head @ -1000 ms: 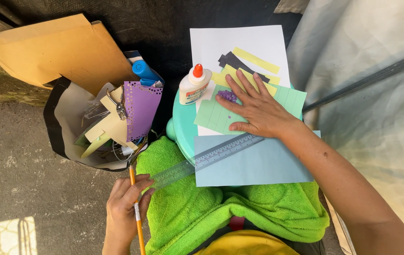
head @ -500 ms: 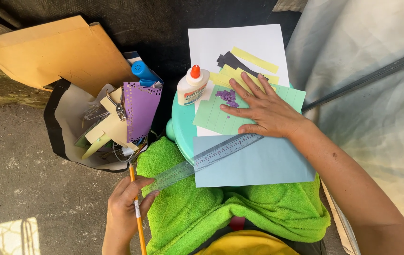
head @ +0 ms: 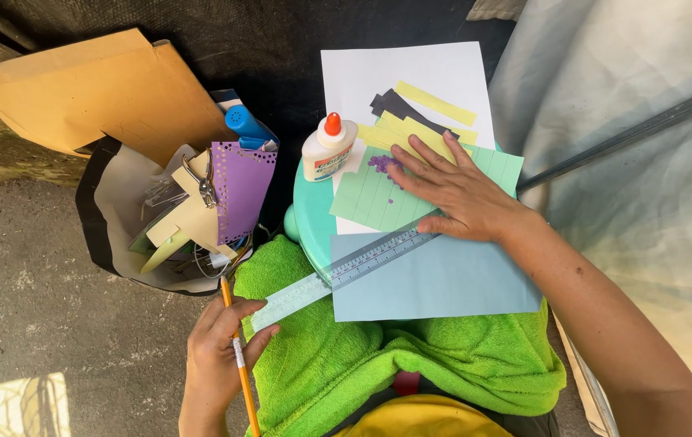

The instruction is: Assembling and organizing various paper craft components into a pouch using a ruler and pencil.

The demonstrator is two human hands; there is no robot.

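My right hand [head: 453, 189] lies flat, fingers spread, on a pale green lined paper [head: 378, 199] and yellow paper strips [head: 401, 133], beside small purple paper bits [head: 381, 164]. My left hand [head: 220, 356] holds an orange pencil [head: 237, 364] and touches the near end of a clear ruler [head: 338, 275]. The ruler lies slanted across a light blue sheet [head: 435, 283]. A white glue bottle [head: 327, 148] with an orange cap stands just left of the papers. A white sheet [head: 398, 77] with black and yellow strips lies behind.
A teal round stand [head: 312, 218] carries the papers above a bright green towel [head: 338, 364]. To the left, an open bag [head: 119, 226] holds purple punched paper [head: 239, 190], clips and a blue tool. A brown envelope [head: 91, 89] lies behind it. Grey fabric [head: 629, 162] hangs on the right.
My right hand has shifted slightly on the green paper. The left hand keeps the pencil at the ruler's end.
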